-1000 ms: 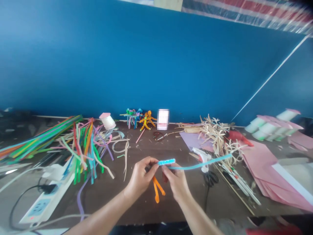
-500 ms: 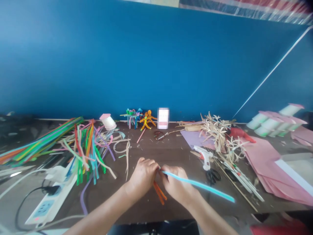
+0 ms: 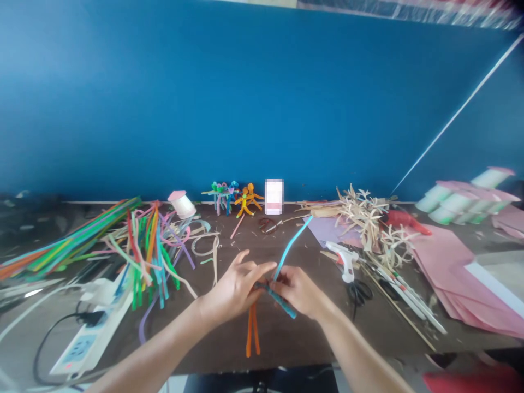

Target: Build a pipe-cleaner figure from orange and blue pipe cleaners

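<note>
In front of me, over the table, my left hand pinches a pipe-cleaner piece, its upper fingers lifted and partly spread. Two orange pipe-cleaner ends hang down below that hand. My right hand has its fingers closed on a light blue pipe cleaner, whose free length curves up and away. A darker blue twisted pipe-cleaner part sticks out toward the lower right beneath the right fingers. Where the orange and blue pieces meet is hidden by my fingers.
Loose coloured pipe cleaners lie left, near a power strip with plugs. Small pipe-cleaner figures stand by the blue wall. On the right are a glue gun, black-handled scissors, pink paper and white spools.
The light blue pipe cleaner's free end has swung from the lower right to the upper right. My left fingers have lifted and spread. The orange ends now hang straighter, farther left.
</note>
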A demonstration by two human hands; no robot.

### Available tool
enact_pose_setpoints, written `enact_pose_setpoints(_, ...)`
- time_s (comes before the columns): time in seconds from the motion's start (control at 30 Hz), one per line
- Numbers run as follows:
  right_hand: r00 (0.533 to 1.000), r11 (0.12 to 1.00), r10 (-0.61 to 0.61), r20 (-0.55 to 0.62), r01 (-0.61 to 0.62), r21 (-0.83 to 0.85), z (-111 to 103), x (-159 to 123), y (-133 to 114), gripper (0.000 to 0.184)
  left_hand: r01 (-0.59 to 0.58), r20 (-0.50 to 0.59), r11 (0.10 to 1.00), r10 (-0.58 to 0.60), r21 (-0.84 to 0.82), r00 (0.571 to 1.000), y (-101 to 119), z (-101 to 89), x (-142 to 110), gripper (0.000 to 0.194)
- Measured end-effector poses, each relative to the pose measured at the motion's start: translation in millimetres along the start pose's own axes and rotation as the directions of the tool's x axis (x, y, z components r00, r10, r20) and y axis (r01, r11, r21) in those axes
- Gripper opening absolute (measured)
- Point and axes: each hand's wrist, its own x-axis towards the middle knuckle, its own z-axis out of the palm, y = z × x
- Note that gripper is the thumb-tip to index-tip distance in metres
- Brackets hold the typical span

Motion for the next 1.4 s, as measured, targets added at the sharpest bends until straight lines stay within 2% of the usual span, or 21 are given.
enact_pose_setpoints(0.07, 0.996, 0.999, -0.029, -0.086, 0.025, -0.046, 3, -2, 0, 0.012, 0.05, -0.13, 0.997, -0.056, -0.051, 0.99, -1, 2.8, -3, 0.051)
enact_pose_setpoints(0.1, 0.991, 0.996, -0.056, -0.125, 0.047, -0.076, 5, -3, 0, 0.012, 0.102, -0.213, 0.988, -0.125, -0.115, 0.969, -1, 4.8, -5, 0.054)
enact_pose_setpoints(0.13, 0.984, 0.992, -0.086, -0.156, 0.07, -0.106, 6, -4, 0, 0.012, 0.166, -0.296, 0.964, -0.224, -0.209, 0.928, -1, 7.4, -7, 0.058)
enact_pose_setpoints(0.17, 0.975, 0.986, -0.119, -0.185, 0.094, -0.136, 7, -6, -1, 0.012, 0.228, -0.369, 0.912, -0.353, -0.34, 0.86, -1, 10.3, -10, 0.061)
enact_pose_setpoints(0.2, 0.965, 0.977, -0.16, -0.21, 0.124, -0.173, 8, -8, -1, 0.012, 0.267, -0.412, 0.824, -0.497, -0.5, 0.763, 0, 13.7, -13, 0.063)
enact_pose_setpoints(0.23, 0.95, 0.962, -0.21, -0.233, 0.159, -0.22, 8, -10, -1, 0.011, 0.272, -0.4, 0.691, -0.644, -0.67, 0.652, 1, 17.3, -15, 0.062)
enact_pose_setpoints(0.27, 0.929, 0.94, -0.271, -0.251, 0.199, -0.277, 8, -11, -2, 0.01, 0.238, -0.328, 0.517, -0.772, -0.822, 0.545, 2, 20.9, -18, 0.061)
enact_pose_setpoints(0.3, 0.904, 0.908, -0.339, -0.261, 0.242, -0.341, 8, -13, -3, 0.01, 0.192, -0.2, 0.322, -0.858, -0.927, 0.474, 4, 24.3, -21, 0.06)
enact_pose_setpoints(0.33, 0.878, 0.868, -0.406, -0.253, 0.285, -0.406, 8, -14, -3, 0.01, 0.158, -0.05, 0.135, -0.891, -0.978, 0.452, 7, 27.3, -24, 0.063)
enact_pose_setpoints(0.4, 0.832, 0.775, -0.519, -0.195, 0.361, -0.519, 8, -17, -6, 0.013, 0.187, 0.247, -0.172, -0.809, -0.967, 0.533, 14, 31.3, -27, 0.072)
enact_pose_setpoints(0.43, 0.817, 0.728, -0.555, -0.156, 0.386, -0.567, 8, -18, -7, 0.015, 0.216, 0.342, -0.266, -0.732, -0.94, 0.589, 18, 32.2, -27, 0.074)
enact_pose_setpoints(0.5, 0.808, 0.654, -0.583, -0.083, 0.405, -0.639, 9, -19, -9, 0.016, 0.229, 0.395, -0.331, -0.628, -0.915, 0.671, 26, 32.4, -26, 0.072)
enact_pose_setpoints(0.57, 0.815, 0.614, -0.578, -0.047, 0.396, -0.683, 11, -21, -11, 0.015, 0.179, 0.333, -0.295, -0.637, -0.939, 0.695, 32, 31.8, -21, 0.062)
enact_pose_setpoints(0.6, 0.82, 0.603, -0.571, -0.037, 0.389, -0.697, 11, -21, -11, 0.015, 0.16, 0.303, -0.269, -0.658, -0.95, 0.689, 34, 31.8, -18, 0.057)
enact_pose_setpoints(0.77, 0.831, 0.574, -0.555, -0.032, 0.354, -0.738, 14, -22, -11, 0.015, 0.168, 0.255, -0.193, -0.745, -0.967, 0.617, 33, 38.5, -2, 0.032)
enact_pose_setpoints(0.9, 0.838, 0.654, -0.534, -0.116, 0.322, -0.684, 16, -20, -10, 0.013, 0.135, 0.118, -0.047, -0.802, -0.99, 0.586, 27, 46.7, 2, 0.024)
enact_pose_setpoints(1.07, 0.877, 0.853, -0.405, -0.258, 0.261, -0.452, 19, -16, -9, 0.01, 0.232, 0.08, 0.083, -0.786, -0.969, 0.614, 21, 45.9, 0, 0.02)
enact_pose_setpoints(1.2, 0.939, 0.988, -0.153, -0.306, 0.142, -0.06, 19, -11, -8, 0.007, 0.255, 0.089, 0.113, -0.743, -0.96, 0.664, 17, 37.7, 0, 0.017)
enact_pose_setpoints(1.23, 0.952, 0.991, -0.087, -0.293, 0.113, 0.074, 19, -9, -8, 0.008, 0.252, 0.102, 0.1, -0.728, -0.963, 0.678, 17, 35.8, 0, 0.017)
enact_pose_setpoints(1.3, 0.973, 0.935, 0.03, -0.228, 0.053, 0.35, 19, -7, -7, 0.014, 0.24, 0.135, 0.053, -0.702, -0.969, 0.699, 16, 33.1, 0, 0.017)
enact_pose_setpoints(1.4, 0.986, 0.757, 0.143, -0.09, -0.051, 0.651, 20, -5, -4, 0.019, 0.206, 0.177, -0.042, -0.692, -0.978, 0.7, 17, 33.2, 0, 0.017)
